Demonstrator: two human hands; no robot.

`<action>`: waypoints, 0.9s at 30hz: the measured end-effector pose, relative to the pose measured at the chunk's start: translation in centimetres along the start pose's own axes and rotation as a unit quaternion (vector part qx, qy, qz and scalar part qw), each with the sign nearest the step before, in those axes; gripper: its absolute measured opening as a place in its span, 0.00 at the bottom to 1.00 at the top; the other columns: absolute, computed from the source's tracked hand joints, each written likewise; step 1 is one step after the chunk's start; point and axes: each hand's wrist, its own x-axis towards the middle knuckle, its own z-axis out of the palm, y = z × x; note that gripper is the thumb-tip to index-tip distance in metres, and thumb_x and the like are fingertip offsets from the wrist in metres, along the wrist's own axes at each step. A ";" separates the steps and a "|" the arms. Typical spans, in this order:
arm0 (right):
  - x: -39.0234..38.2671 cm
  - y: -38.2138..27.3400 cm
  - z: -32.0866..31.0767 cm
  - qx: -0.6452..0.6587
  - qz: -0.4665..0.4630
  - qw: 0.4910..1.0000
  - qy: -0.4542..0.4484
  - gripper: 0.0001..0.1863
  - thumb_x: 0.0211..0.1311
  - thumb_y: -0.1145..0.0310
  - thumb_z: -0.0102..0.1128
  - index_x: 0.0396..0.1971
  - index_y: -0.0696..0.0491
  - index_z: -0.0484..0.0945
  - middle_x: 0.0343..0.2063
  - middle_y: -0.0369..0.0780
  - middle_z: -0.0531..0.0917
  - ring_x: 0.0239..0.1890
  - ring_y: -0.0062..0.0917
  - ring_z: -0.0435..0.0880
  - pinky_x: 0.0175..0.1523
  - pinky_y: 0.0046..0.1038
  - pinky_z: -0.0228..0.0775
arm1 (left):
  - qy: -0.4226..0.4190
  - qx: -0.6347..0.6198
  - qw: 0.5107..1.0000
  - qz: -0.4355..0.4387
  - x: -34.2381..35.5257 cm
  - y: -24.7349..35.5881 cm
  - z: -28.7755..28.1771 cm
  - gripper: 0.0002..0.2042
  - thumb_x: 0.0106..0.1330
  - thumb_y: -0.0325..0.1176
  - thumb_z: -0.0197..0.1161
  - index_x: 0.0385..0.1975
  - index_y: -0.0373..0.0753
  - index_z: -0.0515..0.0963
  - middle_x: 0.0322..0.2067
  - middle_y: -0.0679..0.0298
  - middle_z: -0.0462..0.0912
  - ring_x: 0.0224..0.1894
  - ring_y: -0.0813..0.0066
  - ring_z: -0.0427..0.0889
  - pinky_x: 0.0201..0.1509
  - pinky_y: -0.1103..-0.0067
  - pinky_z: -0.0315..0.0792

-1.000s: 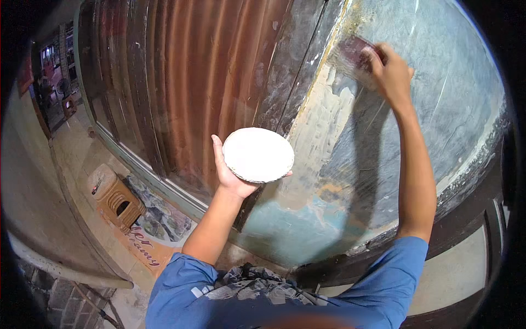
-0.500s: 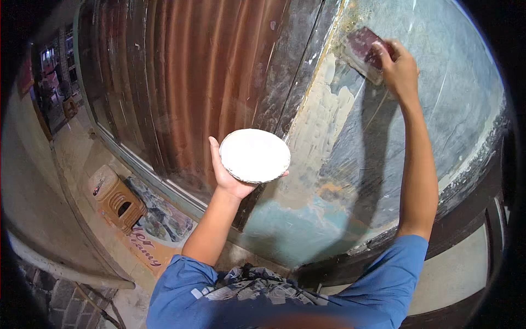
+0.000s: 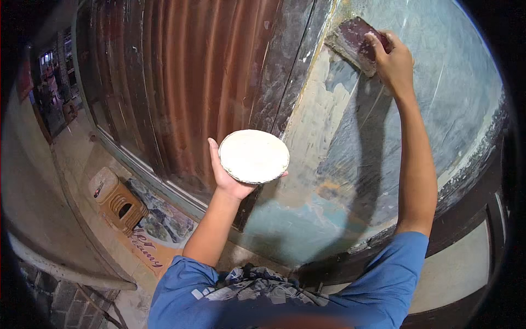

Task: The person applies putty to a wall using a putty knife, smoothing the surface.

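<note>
Left hand (image 3: pixel 233 178) cups a round white plate (image 3: pixel 253 156) level, keeping putty handy; right hand (image 3: pixel 393 61) above grips a trowel (image 3: pixel 357 39) flat against the wall (image 3: pixel 383 142)

- Ahead of me stands a rusty corrugated metal shutter (image 3: pixel 181 82), reddish-brown, its ribs running top to bottom.
- Just right of it I see a dark, worn post (image 3: pixel 285 71), then a pale blue-grey wall (image 3: pixel 455 98), patchy and streaked.
- Below lies a concrete floor (image 3: pixel 71 159), dimly lit.
- A brown plastic stool (image 3: pixel 116 200) stands near the shutter's foot, beside a patterned mat (image 3: pixel 159 227).
- At lower left a brick ledge (image 3: pixel 55 285) curves past.
</note>
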 end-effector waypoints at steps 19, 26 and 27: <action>-8.1 -4.0 -2.2 0.258 0.134 0.916 -0.277 0.15 0.66 0.61 0.67 0.41 0.60 0.84 0.28 0.37 0.86 0.30 0.17 0.81 0.37 0.23 0.73 | -0.010 -0.004 1.000 -0.021 -0.6 -3.4 1.8 0.48 0.63 0.78 0.36 0.69 0.39 0.63 0.68 0.43 0.65 0.64 0.31 0.68 0.56 0.24 0.60; -13.6 -3.0 -2.8 0.283 0.255 0.801 -0.461 0.18 0.64 0.60 0.68 0.35 0.63 0.84 0.26 0.37 0.85 0.25 0.17 0.79 0.33 0.24 0.72 | -0.035 0.035 0.998 -0.039 -0.9 -6.3 3.6 0.50 0.64 0.78 0.35 0.70 0.36 0.61 0.69 0.42 0.63 0.65 0.31 0.67 0.56 0.25 0.62; -14.1 -2.3 -2.9 0.261 0.246 0.805 -0.473 0.18 0.64 0.60 0.68 0.35 0.64 0.84 0.25 0.38 0.85 0.25 0.17 0.79 0.33 0.24 0.72 | -0.034 0.035 0.998 -0.043 -1.0 -6.7 3.9 0.50 0.64 0.78 0.35 0.70 0.36 0.61 0.69 0.42 0.63 0.65 0.31 0.67 0.56 0.25 0.62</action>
